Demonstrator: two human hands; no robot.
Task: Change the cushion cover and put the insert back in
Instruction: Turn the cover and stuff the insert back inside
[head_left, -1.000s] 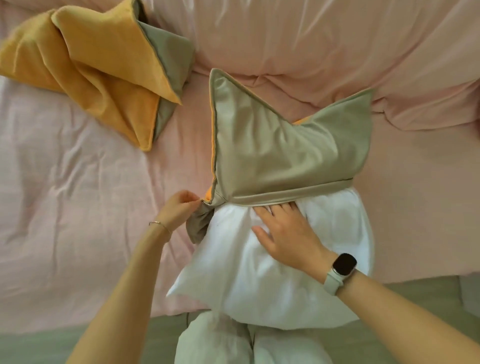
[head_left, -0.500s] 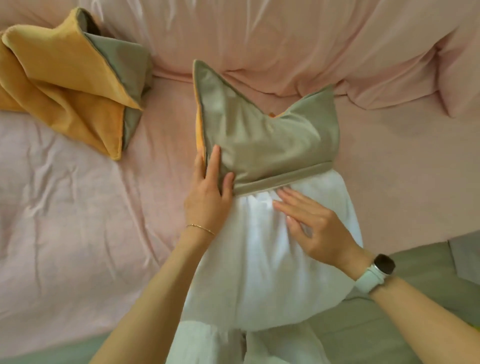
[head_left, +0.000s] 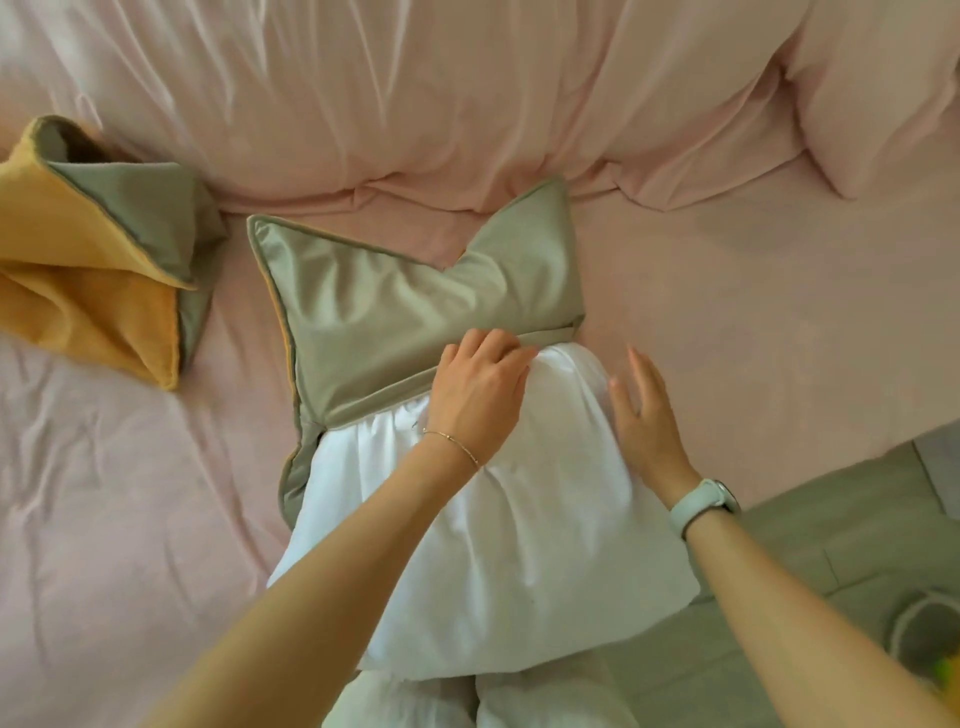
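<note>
Protruding from the sage cover, white insert between hands: left gripping cover's edge, right flat, spread.

I see a bed filling most of the view, spread with a wrinkled pale pink sheet. A bunched pink duvet lies across its far side, and a pink pillow sits at the far right corner. Past the bed's near right edge is grey-green tiled floor. The light is soft and even.
</note>
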